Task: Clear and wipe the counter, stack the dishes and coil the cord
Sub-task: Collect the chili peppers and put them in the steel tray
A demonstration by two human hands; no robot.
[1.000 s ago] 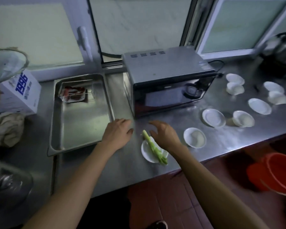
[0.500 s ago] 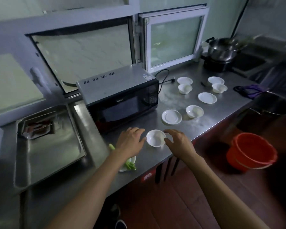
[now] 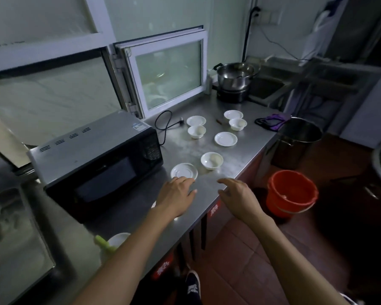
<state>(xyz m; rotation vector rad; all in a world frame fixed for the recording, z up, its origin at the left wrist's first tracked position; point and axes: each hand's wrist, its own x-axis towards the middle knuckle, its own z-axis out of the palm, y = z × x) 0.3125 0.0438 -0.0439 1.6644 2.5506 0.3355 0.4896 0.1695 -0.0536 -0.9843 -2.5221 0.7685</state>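
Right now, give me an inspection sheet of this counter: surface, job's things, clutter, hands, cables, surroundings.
Surface: steel counter, smeared.
Job's things: saucers and bowls spread singly, unstacked; no cloth seen.
Clutter: green stalk on a dish at the near edge.
Hands: left hand and right hand hover over the counter, holding nothing.
Cables: microwave cord loose, unplugged, uncoiled.
Surroundings: microwave, pot, red bucket on the floor.

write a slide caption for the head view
Both hands, left and right, reach open over the steel counter toward a white saucer.
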